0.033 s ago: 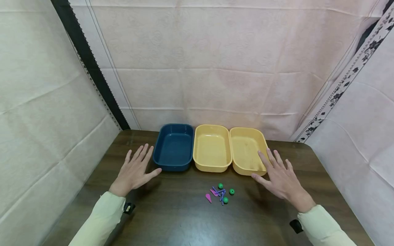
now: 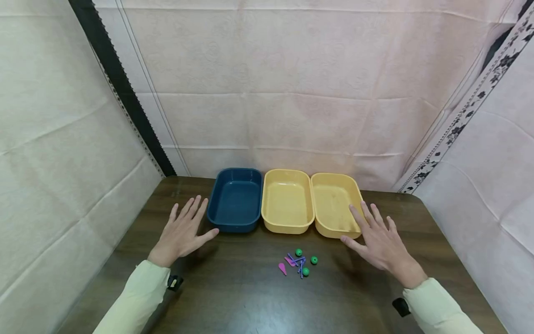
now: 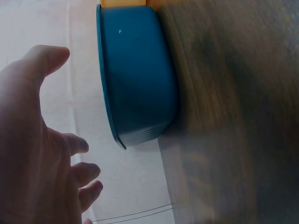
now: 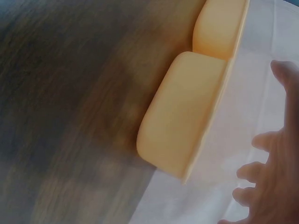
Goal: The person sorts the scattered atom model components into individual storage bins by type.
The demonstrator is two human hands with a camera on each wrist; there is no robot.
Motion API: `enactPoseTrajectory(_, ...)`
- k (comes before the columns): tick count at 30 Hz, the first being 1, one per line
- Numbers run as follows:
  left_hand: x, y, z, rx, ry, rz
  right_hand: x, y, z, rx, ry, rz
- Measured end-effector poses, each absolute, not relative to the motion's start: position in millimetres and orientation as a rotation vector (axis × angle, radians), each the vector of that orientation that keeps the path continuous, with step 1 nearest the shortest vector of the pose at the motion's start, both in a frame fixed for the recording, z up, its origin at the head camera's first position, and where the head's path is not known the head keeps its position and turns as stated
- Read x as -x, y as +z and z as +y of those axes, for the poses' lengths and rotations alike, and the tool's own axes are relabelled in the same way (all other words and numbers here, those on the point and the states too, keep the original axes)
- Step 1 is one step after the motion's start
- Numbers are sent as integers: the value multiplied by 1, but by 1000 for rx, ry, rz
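Observation:
My left hand [image 2: 181,230] is held palm down with its fingers spread, just left of the dark blue tray [image 2: 235,202]. Spread in the same way, my right hand [image 2: 380,241] overlaps the near right corner of the right yellow tray [image 2: 335,199] in the head view. Neither hand holds anything. Between them and nearer to me lies a small pile: three green beads [image 2: 314,260], several purple-blue little sticks [image 2: 301,270] and pink teardrop-shaped pieces [image 2: 282,268]. Both wrist views show the hands beside the trays' outer walls, above rim height.
A second yellow tray [image 2: 288,200] stands between the blue one and the right yellow one, all three in a row near the back of the dark wooden table [image 2: 233,297]. Pale cloth [image 2: 292,83] hangs behind the table and on both sides.

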State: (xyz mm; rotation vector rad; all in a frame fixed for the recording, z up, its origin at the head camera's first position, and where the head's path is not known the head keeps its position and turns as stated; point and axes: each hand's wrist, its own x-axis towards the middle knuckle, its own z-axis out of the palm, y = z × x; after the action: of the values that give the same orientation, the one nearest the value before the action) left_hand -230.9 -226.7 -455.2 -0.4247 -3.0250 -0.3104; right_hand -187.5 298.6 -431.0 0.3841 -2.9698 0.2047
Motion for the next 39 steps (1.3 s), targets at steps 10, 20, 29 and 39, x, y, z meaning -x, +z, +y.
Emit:
enactPoseTrajectory(10,234,-458,-226,433,-319,-3030,186,-432,298,-382,197,-2972)
enactPoseTrajectory(20,243,-455,-218,471,-309,-3009,180,-427,298,-521,241,-2868)
enactPoseTrajectory(29,253,-459,-215,464,-315,-3026,179,-424,282,-757,336,-2745)
enactPoseTrajectory(39,260,-467,-214,445,-307,-3059,187,-438,260,-1088,336,-2734)
